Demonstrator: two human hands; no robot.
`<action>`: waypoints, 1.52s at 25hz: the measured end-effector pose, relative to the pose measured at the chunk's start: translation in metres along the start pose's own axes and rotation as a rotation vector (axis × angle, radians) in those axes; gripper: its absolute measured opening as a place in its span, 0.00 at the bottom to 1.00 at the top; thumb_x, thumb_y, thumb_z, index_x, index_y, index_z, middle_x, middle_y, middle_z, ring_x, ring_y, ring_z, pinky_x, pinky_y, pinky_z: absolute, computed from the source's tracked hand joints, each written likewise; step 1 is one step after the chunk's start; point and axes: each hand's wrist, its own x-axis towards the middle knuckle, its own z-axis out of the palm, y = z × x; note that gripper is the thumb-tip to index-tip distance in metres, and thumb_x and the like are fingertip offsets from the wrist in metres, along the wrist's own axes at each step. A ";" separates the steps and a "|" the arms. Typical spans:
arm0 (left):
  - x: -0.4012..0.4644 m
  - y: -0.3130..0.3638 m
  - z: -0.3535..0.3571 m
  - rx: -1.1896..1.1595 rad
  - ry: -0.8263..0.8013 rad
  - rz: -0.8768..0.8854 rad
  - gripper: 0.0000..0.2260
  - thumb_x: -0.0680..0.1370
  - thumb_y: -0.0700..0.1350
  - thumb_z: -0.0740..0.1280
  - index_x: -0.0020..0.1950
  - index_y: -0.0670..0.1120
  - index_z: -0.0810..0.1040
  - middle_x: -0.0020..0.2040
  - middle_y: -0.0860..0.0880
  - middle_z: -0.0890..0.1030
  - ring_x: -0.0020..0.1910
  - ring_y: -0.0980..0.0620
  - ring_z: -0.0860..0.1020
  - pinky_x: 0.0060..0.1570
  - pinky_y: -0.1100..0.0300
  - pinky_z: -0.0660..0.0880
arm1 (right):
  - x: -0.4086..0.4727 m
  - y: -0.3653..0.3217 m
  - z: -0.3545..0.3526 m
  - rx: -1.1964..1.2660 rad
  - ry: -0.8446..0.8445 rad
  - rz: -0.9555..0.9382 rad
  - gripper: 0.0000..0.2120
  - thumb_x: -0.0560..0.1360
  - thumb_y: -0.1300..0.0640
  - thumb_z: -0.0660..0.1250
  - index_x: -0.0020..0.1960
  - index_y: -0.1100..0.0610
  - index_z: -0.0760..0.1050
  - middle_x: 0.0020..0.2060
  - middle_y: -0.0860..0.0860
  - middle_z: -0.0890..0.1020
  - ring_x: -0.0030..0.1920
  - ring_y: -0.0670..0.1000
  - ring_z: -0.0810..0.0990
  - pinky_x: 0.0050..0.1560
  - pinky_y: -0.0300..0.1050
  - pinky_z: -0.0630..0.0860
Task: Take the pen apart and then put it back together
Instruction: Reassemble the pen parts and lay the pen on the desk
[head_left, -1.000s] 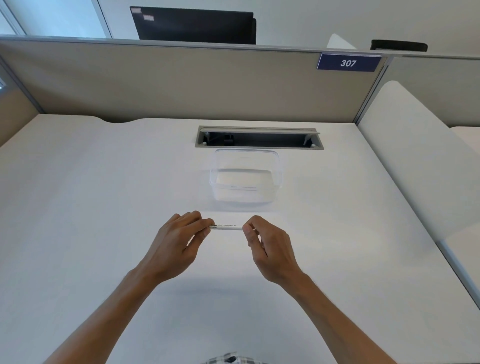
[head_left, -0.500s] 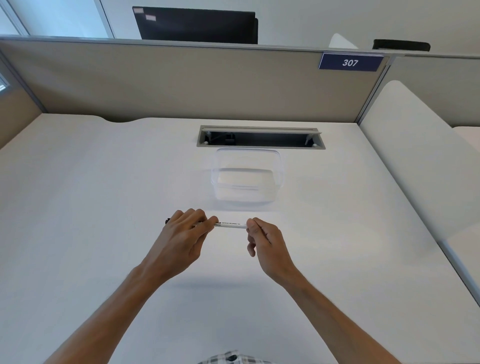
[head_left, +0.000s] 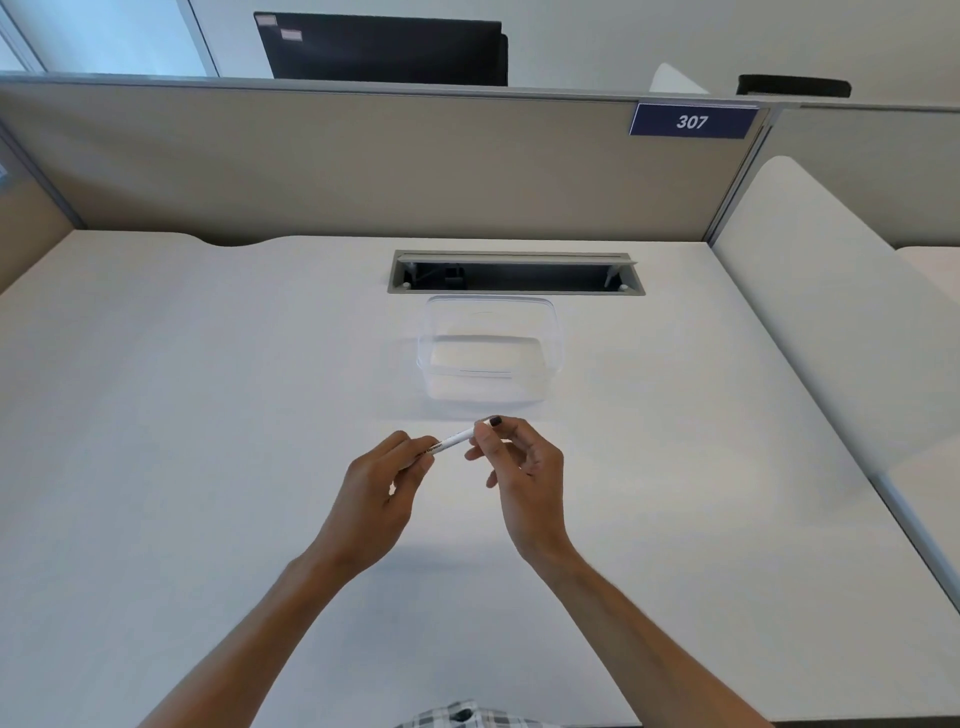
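White pen pinched at both ends by left hand and right hand, tips hidden under fingers

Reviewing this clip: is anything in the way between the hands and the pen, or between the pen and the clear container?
Nothing visible. The left hand and right hand both already have a grip on the pen, held above the desk. The clear container sits just beyond it, with only bare desk between.

White desk. Clear plastic container sits on it, centre-far. Just beyond: recessed cable tray, open.
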 end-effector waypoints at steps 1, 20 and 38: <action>-0.001 0.003 0.003 -0.032 0.007 -0.034 0.08 0.80 0.41 0.62 0.54 0.47 0.80 0.36 0.54 0.70 0.33 0.53 0.68 0.34 0.65 0.65 | 0.000 -0.001 0.002 0.018 0.004 -0.001 0.06 0.78 0.57 0.70 0.46 0.60 0.80 0.40 0.53 0.86 0.40 0.49 0.85 0.33 0.41 0.72; -0.014 0.020 0.031 -0.710 -0.227 -0.475 0.13 0.78 0.50 0.62 0.46 0.41 0.78 0.36 0.45 0.76 0.33 0.46 0.73 0.37 0.52 0.69 | 0.011 -0.026 0.022 0.533 -0.063 0.268 0.20 0.83 0.52 0.55 0.33 0.52 0.70 0.27 0.46 0.68 0.30 0.46 0.69 0.40 0.42 0.64; -0.028 -0.104 0.047 0.527 -0.207 -0.265 0.33 0.77 0.65 0.45 0.77 0.47 0.59 0.78 0.50 0.58 0.77 0.51 0.51 0.74 0.49 0.47 | 0.034 0.015 0.018 0.087 0.100 -0.070 0.19 0.75 0.56 0.53 0.27 0.45 0.53 0.23 0.43 0.55 0.28 0.48 0.51 0.31 0.41 0.49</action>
